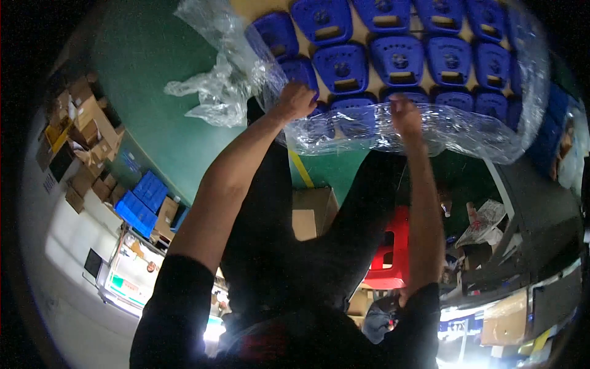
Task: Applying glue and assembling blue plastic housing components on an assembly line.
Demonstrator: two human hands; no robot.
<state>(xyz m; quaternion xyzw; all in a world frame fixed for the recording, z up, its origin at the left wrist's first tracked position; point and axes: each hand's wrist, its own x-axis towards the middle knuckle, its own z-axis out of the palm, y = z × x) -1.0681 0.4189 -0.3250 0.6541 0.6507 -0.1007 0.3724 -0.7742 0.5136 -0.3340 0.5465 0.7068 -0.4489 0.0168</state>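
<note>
Rows of blue plastic pieces [397, 59], each a tapered plate with a slot at its near end, lie side by side on a tan surface. Clear plastic film [344, 126] runs round them and bunches along the near edge. My left hand [298, 100] is closed on the film at the left near corner, beside a blue piece. Farther right, my right hand [405, 115] has its fingers curled round the film's near edge, in front of the nearest row. The fingertips of both hands are partly hidden.
Crumpled film [221, 92] hangs out to the left over the green floor [153, 55]. A red plastic stool [393, 252] and a cardboard box [315, 212] stand near my legs. Cartons [89, 123] and blue boxes [141, 203] are stacked at the left. A grey machine or cabinet [541, 197] is at the right.
</note>
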